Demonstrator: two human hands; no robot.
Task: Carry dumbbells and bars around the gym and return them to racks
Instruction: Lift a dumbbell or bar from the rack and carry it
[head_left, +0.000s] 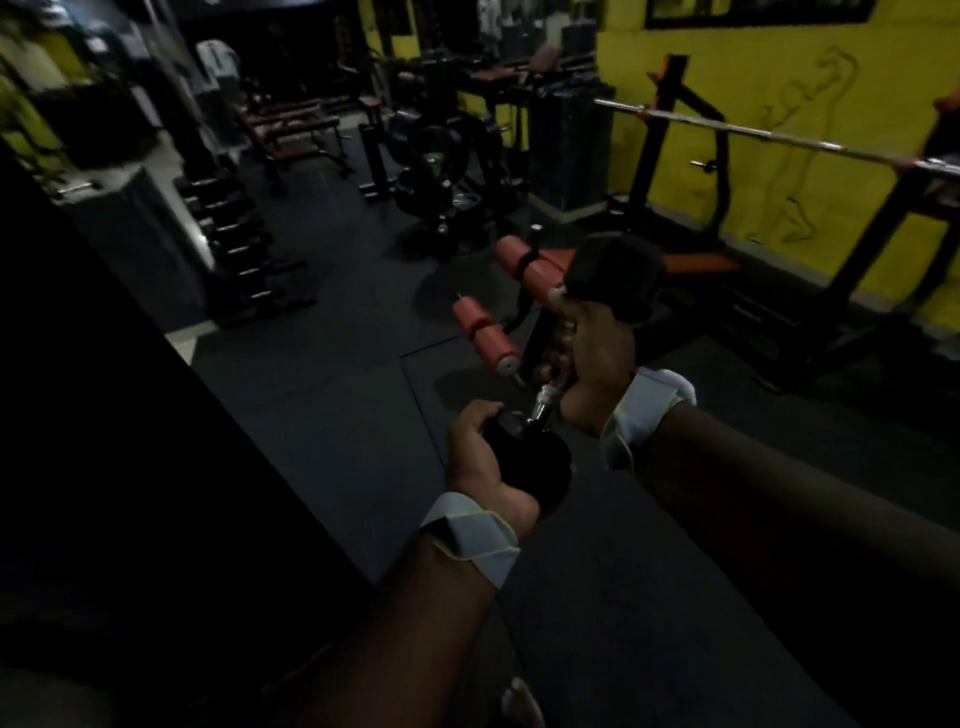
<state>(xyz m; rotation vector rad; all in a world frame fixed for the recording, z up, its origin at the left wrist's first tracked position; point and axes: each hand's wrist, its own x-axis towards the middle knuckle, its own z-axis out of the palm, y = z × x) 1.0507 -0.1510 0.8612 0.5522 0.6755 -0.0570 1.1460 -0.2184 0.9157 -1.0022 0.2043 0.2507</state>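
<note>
You stand in a dim gym.
Yellow wall on your right, dark mat floor ahead, benches at the far end.

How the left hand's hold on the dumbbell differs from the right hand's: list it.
The left hand cups the dumbbell's near black head; the right hand curls its fingers round the chrome handle. The left hand sits lower and nearer the camera; the right hand sits higher, just below the far head. Both hold one dumbbell and wear white wristbands.

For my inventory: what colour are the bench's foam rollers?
The foam rollers are orange-red; head view shows them best.
</note>
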